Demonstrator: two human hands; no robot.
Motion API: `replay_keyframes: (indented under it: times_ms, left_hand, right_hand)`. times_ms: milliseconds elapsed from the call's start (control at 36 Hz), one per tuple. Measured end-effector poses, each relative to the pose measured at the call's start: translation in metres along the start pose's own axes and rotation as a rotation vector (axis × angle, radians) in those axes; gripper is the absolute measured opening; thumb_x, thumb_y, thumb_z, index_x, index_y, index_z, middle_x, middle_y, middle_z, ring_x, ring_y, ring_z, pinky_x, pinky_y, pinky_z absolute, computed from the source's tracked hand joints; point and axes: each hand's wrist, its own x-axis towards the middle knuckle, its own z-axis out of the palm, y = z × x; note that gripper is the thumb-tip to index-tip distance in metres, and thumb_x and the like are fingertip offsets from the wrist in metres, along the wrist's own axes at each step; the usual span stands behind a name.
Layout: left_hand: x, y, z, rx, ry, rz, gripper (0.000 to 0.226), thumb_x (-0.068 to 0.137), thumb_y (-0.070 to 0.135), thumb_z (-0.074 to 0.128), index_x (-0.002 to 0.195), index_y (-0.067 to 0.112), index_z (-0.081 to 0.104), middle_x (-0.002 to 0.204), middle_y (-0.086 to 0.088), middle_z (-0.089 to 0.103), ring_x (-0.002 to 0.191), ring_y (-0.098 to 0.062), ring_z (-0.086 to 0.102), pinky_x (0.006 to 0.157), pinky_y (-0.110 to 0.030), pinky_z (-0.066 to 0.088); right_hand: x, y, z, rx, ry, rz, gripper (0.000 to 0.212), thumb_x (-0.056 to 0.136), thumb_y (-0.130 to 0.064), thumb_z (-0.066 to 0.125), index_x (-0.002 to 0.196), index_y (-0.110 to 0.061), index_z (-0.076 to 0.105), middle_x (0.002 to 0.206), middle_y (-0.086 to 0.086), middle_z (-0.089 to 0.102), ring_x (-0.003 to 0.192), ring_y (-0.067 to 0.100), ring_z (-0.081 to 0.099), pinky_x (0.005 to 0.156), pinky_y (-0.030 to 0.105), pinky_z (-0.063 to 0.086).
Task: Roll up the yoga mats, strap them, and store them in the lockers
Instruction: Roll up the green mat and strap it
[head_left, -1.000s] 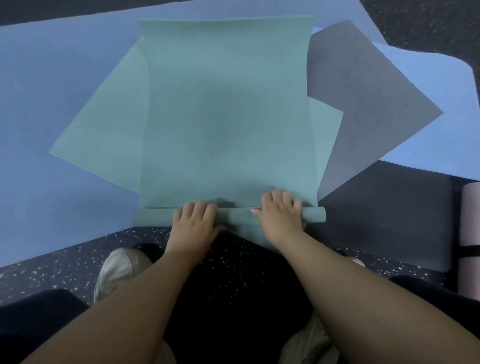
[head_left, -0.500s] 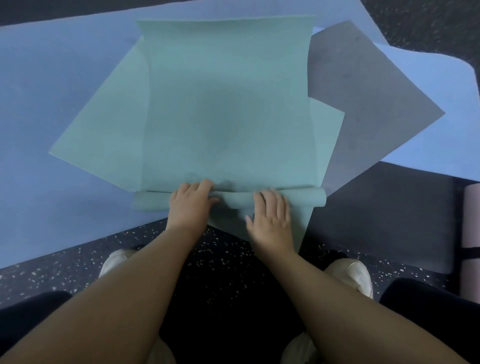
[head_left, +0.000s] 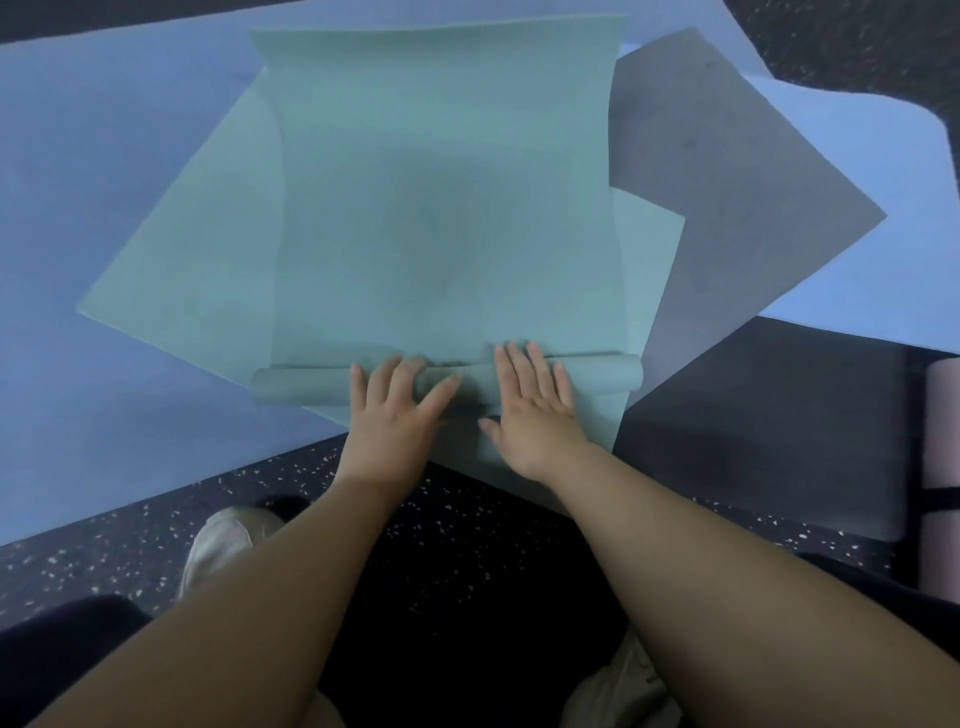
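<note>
A teal yoga mat lies stretched away from me, its near end wound into a thin roll. My left hand lies across the roll's middle with straight, spread fingers pressing on it. My right hand presses flat beside it, fingertips on top of the roll. A second teal mat lies crooked underneath. Under those are a grey mat and large blue mats.
A dark mat lies flat at the right. A pink rolled mat with a black strap stands at the right edge. Speckled dark floor runs in front of me, with my shoes and knees on it.
Both hands pushed forward and the roll moved away from me, taking in more mat. The fingers went from curled over the roll to stretched flat on it.
</note>
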Motion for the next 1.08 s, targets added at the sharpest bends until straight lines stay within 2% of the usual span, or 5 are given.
replay_keyframes:
  times_ms: [167,278,639,750,1083]
  left_hand:
    - [0.023,-0.001,-0.002,0.011,-0.103,-0.025,0.079,0.044,0.004,0.09,0.106,0.027,0.046,0.116,-0.014,0.036,0.111,-0.046,0.051,0.083,-0.075,0.038]
    - [0.029,-0.011,-0.002,-0.029,-0.091,-0.014,0.085,0.041,-0.009,0.085,0.107,0.031,0.048,0.106,-0.011,0.04,0.1,-0.032,0.038,0.08,-0.068,0.045]
    - [0.037,-0.017,-0.012,-0.025,-0.099,-0.012,0.045,0.079,0.009,0.075,0.122,0.02,0.064,0.091,-0.008,0.063,0.08,-0.034,0.059,0.082,-0.043,0.048]
    - [0.029,-0.016,-0.012,-0.026,-0.113,-0.034,0.052,0.073,0.006,0.079,0.119,0.024,0.064,0.085,-0.002,0.062,0.076,-0.03,0.06,0.076,-0.038,0.047]
    - [0.006,-0.011,-0.019,0.031,-0.278,0.016,0.037,0.097,0.037,0.034,0.11,0.012,0.057,0.091,-0.008,0.065,0.07,-0.035,0.065,0.056,-0.037,0.042]
  right_hand:
    - [0.005,0.002,0.007,-0.03,0.265,-0.017,0.069,0.099,-0.022,0.05,0.155,-0.012,0.012,0.162,0.005,0.013,0.15,0.022,0.001,0.119,0.04,-0.007]
    - [0.011,0.002,0.018,-0.087,0.642,0.001,0.054,0.061,-0.006,0.086,0.11,-0.007,0.063,0.11,0.013,0.061,0.109,0.028,0.044,0.105,0.047,0.033]
    - [0.022,0.009,0.012,-0.065,0.711,-0.064,0.026,0.082,-0.02,0.069,0.103,-0.006,0.067,0.092,0.008,0.066,0.088,0.029,0.063,0.103,0.041,0.026]
    - [0.016,0.011,0.012,-0.09,0.71,-0.096,0.038,0.088,-0.031,0.039,0.098,-0.006,0.066,0.084,0.006,0.065,0.078,0.028,0.061,0.09,0.036,0.032]
    - [-0.006,0.017,0.027,-0.146,0.681,-0.25,0.03,0.087,-0.03,0.038,0.074,-0.014,0.06,0.062,0.002,0.059,0.053,0.025,0.056,0.053,0.028,0.043]
